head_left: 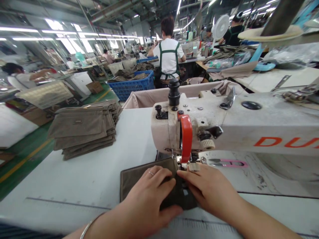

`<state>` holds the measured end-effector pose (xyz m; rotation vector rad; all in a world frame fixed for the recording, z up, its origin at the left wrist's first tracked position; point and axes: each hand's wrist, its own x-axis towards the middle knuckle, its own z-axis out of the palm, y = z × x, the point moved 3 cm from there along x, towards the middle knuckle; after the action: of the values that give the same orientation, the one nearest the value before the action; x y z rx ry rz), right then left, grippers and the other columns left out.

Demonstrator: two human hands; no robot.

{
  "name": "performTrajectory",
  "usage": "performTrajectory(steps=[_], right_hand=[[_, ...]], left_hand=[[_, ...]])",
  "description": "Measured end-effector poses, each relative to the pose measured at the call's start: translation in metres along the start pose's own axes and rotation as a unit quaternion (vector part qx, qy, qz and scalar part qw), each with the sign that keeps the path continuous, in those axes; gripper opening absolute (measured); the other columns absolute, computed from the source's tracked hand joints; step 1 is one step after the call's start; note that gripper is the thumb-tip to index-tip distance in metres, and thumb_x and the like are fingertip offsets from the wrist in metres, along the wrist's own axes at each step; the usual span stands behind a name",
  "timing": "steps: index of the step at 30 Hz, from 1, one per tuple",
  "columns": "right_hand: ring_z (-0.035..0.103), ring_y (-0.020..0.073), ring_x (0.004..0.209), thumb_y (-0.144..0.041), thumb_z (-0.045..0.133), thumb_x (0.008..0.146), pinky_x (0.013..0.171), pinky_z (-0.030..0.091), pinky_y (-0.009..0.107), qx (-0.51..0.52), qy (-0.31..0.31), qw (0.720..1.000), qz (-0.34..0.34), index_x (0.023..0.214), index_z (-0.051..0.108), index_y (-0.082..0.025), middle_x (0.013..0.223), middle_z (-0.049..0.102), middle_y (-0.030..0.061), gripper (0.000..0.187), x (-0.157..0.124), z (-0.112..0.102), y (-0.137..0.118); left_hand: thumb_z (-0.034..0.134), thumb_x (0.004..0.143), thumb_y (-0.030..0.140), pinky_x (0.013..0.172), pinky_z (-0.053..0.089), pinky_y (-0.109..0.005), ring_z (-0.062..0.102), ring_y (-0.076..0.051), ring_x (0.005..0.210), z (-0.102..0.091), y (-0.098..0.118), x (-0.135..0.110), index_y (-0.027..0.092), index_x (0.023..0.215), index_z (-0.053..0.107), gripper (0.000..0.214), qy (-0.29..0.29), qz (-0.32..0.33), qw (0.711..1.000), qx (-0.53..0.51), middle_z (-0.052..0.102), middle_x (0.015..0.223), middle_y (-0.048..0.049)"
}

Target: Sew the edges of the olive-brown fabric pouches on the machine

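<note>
A dark brown fabric piece (132, 176) with a stitched border lies on the sewing machine bed, its upper right edge at the presser foot. My left hand (152, 196), with a ring and a bracelet, rests on top of it, fingers bent and thumb apart. My right hand (211, 186) is at the fabric's right edge beside the needle area, fingers close together on the material; its fingertips are partly hidden. Above both hands stands the white sewing machine head (164, 129) with a red guard (186, 137). Pink-handled thread snips (233, 163) lie behind my right hand.
A stack of brown fabric pieces (79, 127) sits on the white table (97, 176) at left. Beyond the machine are a pale cloth-lined bin (147, 99), a blue crate (136, 87) and a seated person (169, 53). A printed ruler (67, 203) runs along the front.
</note>
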<state>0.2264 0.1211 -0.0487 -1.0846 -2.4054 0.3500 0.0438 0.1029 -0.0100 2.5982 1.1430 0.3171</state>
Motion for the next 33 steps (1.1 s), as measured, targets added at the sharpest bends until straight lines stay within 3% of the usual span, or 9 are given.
performTrajectory(steps=[5, 9, 14, 21, 28, 33], right_hand=[[0.059, 0.0226, 0.081, -0.011, 0.048, 0.085, 0.072, 0.048, 0.037, 0.018, -0.010, 0.999, -0.030, 0.110, 0.064, -0.023, 0.092, 0.067, 0.0042, 0.032, -0.004, -0.003, 0.000], [0.058, 0.0216, 0.083, -0.012, 0.048, 0.087, 0.073, 0.048, 0.036, 0.016, -0.002, 1.000, -0.010, 0.103, 0.066, -0.023, 0.089, 0.066, 0.0043, 0.027, -0.003, -0.004, 0.002], [0.059, 0.0244, 0.085, -0.012, 0.050, 0.084, 0.073, 0.050, 0.041, -0.036, -0.044, 0.998, -0.037, 0.106, 0.066, -0.022, 0.096, 0.066, 0.0071, 0.029, -0.002, -0.001, -0.002], [0.059, 0.0243, 0.103, -0.008, 0.048, 0.084, 0.090, 0.049, 0.045, -0.037, -0.027, 0.997, -0.059, 0.121, 0.058, -0.019, 0.125, 0.062, 0.0056, 0.040, -0.005, 0.004, -0.008], [0.059, 0.0275, 0.103, -0.009, 0.048, 0.084, 0.087, 0.050, 0.046, -0.045, -0.011, 0.998, -0.039, 0.118, 0.060, -0.018, 0.115, 0.064, 0.0109, 0.037, -0.002, 0.005, -0.005], [0.059, 0.0274, 0.098, -0.012, 0.047, 0.085, 0.082, 0.052, 0.045, -0.050, -0.034, 0.998, 0.006, 0.125, 0.055, -0.020, 0.111, 0.062, 0.0112, 0.042, 0.001, 0.008, 0.001]], left_hand=[[0.059, 0.080, 0.018, 0.111, 0.039, -0.045, 0.051, -0.026, 0.120, 0.009, 0.013, -0.006, 0.013, 0.119, 0.060, 0.039, 0.029, 0.068, 0.997, 0.011, 0.061, 0.122, -0.0098], [0.053, 0.075, 0.009, 0.111, 0.040, -0.042, 0.052, -0.023, 0.120, 0.009, 0.010, -0.009, 0.014, 0.117, 0.061, 0.044, 0.012, 0.064, 0.998, 0.017, 0.060, 0.126, -0.0088], [0.053, 0.074, 0.008, 0.111, 0.040, -0.040, 0.047, -0.023, 0.127, 0.006, 0.007, -0.012, 0.017, 0.120, 0.060, 0.047, 0.008, 0.066, 0.998, 0.018, 0.055, 0.133, -0.0087], [0.055, 0.077, 0.014, 0.113, 0.037, -0.037, 0.050, -0.021, 0.125, 0.013, 0.005, -0.012, 0.015, 0.112, 0.065, 0.036, 0.019, 0.100, 0.995, -0.006, 0.060, 0.124, -0.0091], [0.055, 0.082, 0.017, 0.114, 0.035, -0.038, 0.048, -0.021, 0.126, 0.012, -0.009, -0.005, 0.015, 0.117, 0.062, 0.035, 0.008, 0.092, 0.996, -0.017, 0.057, 0.129, -0.0082], [0.055, 0.082, 0.017, 0.113, 0.037, -0.037, 0.049, -0.021, 0.125, 0.011, -0.020, 0.010, 0.014, 0.112, 0.063, 0.031, 0.020, 0.102, 0.994, -0.022, 0.058, 0.126, -0.0089]])
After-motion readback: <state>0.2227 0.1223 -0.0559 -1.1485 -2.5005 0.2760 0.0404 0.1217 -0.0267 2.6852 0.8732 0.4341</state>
